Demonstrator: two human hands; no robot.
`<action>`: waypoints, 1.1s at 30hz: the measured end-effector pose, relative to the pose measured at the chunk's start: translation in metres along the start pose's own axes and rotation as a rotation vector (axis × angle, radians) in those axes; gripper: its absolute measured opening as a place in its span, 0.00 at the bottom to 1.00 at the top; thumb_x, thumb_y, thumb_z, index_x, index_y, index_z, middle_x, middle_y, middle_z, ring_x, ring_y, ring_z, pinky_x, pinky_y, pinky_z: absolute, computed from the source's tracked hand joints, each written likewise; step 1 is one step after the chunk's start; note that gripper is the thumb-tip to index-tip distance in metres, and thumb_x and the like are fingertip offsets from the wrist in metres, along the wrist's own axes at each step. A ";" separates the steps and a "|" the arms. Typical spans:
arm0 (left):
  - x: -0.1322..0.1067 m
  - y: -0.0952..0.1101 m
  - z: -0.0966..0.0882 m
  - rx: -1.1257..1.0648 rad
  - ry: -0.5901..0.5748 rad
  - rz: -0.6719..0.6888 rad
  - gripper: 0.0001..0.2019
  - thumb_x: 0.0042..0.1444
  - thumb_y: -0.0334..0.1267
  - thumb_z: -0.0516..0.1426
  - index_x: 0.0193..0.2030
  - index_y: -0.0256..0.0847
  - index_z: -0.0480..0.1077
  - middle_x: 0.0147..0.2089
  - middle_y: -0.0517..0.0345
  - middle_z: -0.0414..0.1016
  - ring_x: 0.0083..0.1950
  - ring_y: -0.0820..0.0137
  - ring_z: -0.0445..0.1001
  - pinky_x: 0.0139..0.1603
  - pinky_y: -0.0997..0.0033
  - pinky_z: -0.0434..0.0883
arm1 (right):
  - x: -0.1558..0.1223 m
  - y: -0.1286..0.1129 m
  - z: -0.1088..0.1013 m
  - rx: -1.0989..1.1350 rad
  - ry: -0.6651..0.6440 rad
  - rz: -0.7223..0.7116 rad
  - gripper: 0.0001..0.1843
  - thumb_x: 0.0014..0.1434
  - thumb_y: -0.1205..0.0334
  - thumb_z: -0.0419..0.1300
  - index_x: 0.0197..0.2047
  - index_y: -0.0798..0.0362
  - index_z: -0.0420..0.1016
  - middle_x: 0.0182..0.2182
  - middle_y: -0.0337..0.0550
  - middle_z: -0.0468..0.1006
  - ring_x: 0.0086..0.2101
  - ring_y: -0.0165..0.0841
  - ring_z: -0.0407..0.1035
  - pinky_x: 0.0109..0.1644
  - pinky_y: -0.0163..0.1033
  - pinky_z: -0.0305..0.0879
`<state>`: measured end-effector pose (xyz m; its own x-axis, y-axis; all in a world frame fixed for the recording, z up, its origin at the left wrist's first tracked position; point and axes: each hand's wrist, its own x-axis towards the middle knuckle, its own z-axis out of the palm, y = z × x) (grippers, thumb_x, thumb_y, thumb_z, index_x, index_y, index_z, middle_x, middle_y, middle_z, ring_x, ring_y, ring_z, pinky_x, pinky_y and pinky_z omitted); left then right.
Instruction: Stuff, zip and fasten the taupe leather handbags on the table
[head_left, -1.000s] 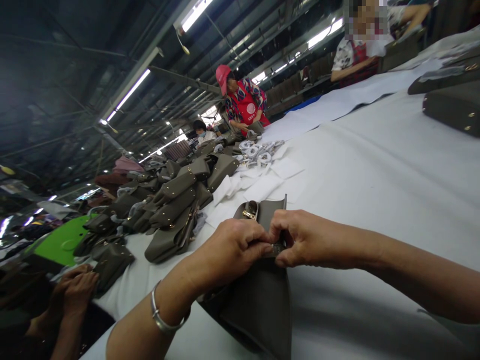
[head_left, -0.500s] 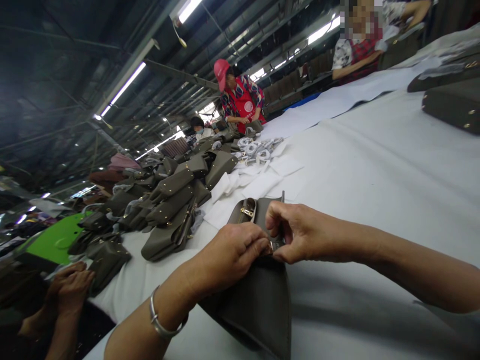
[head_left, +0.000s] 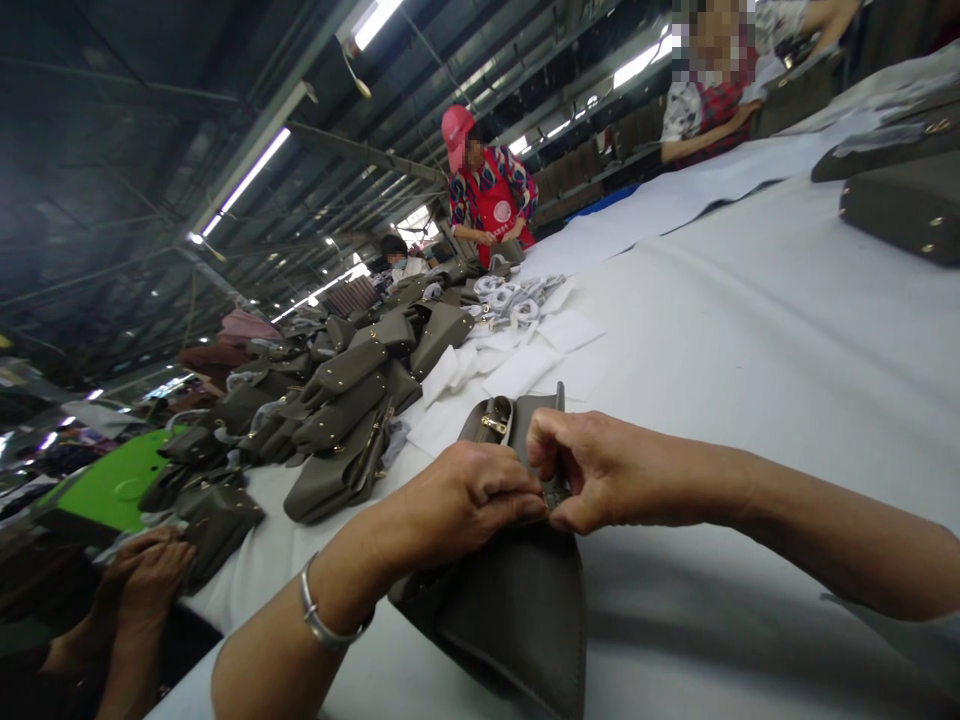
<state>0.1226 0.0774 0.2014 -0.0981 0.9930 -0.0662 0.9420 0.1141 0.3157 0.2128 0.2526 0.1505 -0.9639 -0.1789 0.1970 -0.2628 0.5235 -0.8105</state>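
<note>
An olive-grey leather bag [head_left: 517,610] lies on the white-covered table [head_left: 750,330] in front of me. My left hand [head_left: 457,505], with a silver bangle on the wrist, pinches the bag's top edge. My right hand [head_left: 592,470] meets it from the right, fingers curled and pinched on the same spot, where a small metal fitting sits. Both hands are closed on the bag. A gold clasp [head_left: 495,422] shows on the bag's far end, just beyond my fingers.
A heap of matching olive bags [head_left: 337,400] lies to the left, with white paper pieces [head_left: 517,300] beyond. More bags [head_left: 900,210] rest at the far right. Another person's hands [head_left: 142,580] are at the lower left; other workers stand along the far edge. A green board [head_left: 120,480] lies left.
My hands have shifted slightly on the bag's top edge, staying pinched together; the view has drifted a little. The bag stays in place.
</note>
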 end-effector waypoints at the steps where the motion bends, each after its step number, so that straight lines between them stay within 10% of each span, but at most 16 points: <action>1: 0.000 0.000 0.000 0.005 -0.001 0.003 0.09 0.62 0.35 0.53 0.34 0.38 0.74 0.31 0.60 0.71 0.33 0.77 0.69 0.35 0.79 0.63 | 0.000 0.001 0.000 0.001 -0.003 0.000 0.20 0.41 0.67 0.66 0.38 0.53 0.64 0.31 0.36 0.70 0.30 0.28 0.62 0.28 0.31 0.55; 9: -0.003 0.003 0.009 0.345 0.028 0.060 0.10 0.62 0.32 0.51 0.32 0.39 0.71 0.31 0.58 0.70 0.32 0.73 0.66 0.32 0.73 0.62 | 0.002 0.002 0.003 -0.019 0.007 -0.015 0.21 0.40 0.68 0.64 0.40 0.52 0.65 0.32 0.36 0.71 0.30 0.29 0.63 0.28 0.31 0.56; 22: -0.014 -0.001 0.002 -0.033 0.060 -0.152 0.05 0.61 0.37 0.54 0.39 0.42 0.69 0.34 0.63 0.72 0.35 0.75 0.68 0.37 0.77 0.62 | 0.003 0.007 0.009 0.150 0.042 -0.099 0.18 0.45 0.67 0.64 0.40 0.52 0.65 0.32 0.36 0.73 0.29 0.27 0.66 0.28 0.31 0.61; 30: -0.015 0.004 0.003 -0.098 0.078 -0.281 0.06 0.62 0.40 0.53 0.37 0.41 0.64 0.30 0.65 0.67 0.32 0.75 0.64 0.33 0.75 0.59 | -0.001 0.006 -0.005 -0.297 0.020 -0.194 0.20 0.50 0.49 0.66 0.42 0.50 0.72 0.49 0.43 0.67 0.41 0.36 0.67 0.42 0.37 0.62; 33: -0.016 0.002 0.003 -0.080 0.063 -0.270 0.06 0.62 0.40 0.52 0.37 0.41 0.64 0.31 0.65 0.67 0.32 0.75 0.65 0.33 0.75 0.60 | 0.002 0.010 -0.004 -0.230 -0.076 -0.226 0.14 0.56 0.51 0.63 0.42 0.51 0.75 0.41 0.41 0.67 0.36 0.31 0.65 0.40 0.35 0.61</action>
<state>0.1274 0.0614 0.2002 -0.3640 0.9261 -0.0996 0.8509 0.3741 0.3688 0.2081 0.2610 0.1449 -0.8765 -0.3691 0.3090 -0.4807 0.6364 -0.6033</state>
